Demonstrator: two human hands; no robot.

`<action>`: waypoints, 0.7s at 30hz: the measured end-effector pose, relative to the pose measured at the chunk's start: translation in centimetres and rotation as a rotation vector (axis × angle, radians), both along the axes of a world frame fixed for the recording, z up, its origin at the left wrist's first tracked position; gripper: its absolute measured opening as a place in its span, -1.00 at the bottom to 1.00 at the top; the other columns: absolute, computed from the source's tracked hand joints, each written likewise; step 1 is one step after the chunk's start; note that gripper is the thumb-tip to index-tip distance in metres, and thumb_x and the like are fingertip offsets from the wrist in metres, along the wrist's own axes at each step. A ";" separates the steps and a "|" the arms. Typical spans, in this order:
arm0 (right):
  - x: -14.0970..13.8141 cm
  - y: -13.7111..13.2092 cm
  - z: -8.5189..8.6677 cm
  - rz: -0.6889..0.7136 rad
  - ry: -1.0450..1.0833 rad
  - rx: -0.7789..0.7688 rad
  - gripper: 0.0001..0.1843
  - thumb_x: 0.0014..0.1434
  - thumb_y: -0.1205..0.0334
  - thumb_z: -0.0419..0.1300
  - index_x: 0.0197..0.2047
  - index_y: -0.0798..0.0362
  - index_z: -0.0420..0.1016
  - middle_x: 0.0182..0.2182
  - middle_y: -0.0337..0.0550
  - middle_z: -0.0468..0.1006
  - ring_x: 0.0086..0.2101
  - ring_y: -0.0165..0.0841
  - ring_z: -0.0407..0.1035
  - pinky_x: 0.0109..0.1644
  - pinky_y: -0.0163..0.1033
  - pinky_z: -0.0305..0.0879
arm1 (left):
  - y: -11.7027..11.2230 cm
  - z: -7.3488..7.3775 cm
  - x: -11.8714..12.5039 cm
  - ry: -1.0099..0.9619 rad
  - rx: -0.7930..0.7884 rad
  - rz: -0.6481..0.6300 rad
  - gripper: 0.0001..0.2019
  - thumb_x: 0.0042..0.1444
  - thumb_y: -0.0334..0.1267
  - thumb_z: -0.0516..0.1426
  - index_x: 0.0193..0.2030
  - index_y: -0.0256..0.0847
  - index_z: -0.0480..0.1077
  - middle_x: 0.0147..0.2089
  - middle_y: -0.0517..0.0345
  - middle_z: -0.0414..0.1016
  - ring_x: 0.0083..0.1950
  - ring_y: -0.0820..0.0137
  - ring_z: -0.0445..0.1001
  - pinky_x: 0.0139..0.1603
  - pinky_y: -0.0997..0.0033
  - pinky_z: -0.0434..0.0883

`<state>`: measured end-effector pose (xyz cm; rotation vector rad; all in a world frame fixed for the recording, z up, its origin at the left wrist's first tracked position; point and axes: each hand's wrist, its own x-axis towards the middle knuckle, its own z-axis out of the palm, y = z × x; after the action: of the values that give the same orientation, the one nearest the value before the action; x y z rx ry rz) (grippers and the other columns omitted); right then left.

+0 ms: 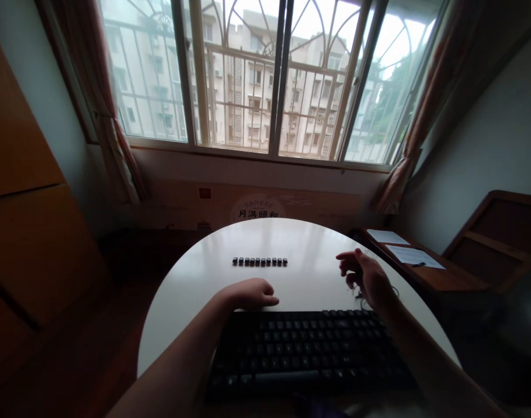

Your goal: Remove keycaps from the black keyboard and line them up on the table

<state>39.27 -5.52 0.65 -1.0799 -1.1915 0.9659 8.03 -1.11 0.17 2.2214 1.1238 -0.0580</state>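
Right hand (366,275) has fingers loosely spread, far right; left hand (254,293) looks curled, can't tell if holding anything. Black keyboard (309,348) sits near, little black blocks (263,262) lined up far left.

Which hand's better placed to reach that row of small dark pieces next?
Probably your left hand: it's just on the near side of the row of small dark pieces, while your right hand is farther off, toward the right side of the table.
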 end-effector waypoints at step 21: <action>0.5 -1.8 -0.1 0.520 -0.349 -0.149 -0.81 0.22 0.13 0.21 -0.23 0.10 0.42 -0.54 -0.32 0.41 -0.55 -0.46 0.40 -0.48 -0.39 0.30 | 1.1 0.1 0.6 -0.085 -0.137 0.109 -0.46 -0.02 0.31 0.13 -0.53 -0.18 0.17 -0.54 0.27 0.07 -0.50 0.45 0.06 -0.47 0.40 0.02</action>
<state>39.79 -7.33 0.50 -1.1070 -1.7635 1.3131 8.64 -0.02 0.28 2.0197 1.1574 0.0048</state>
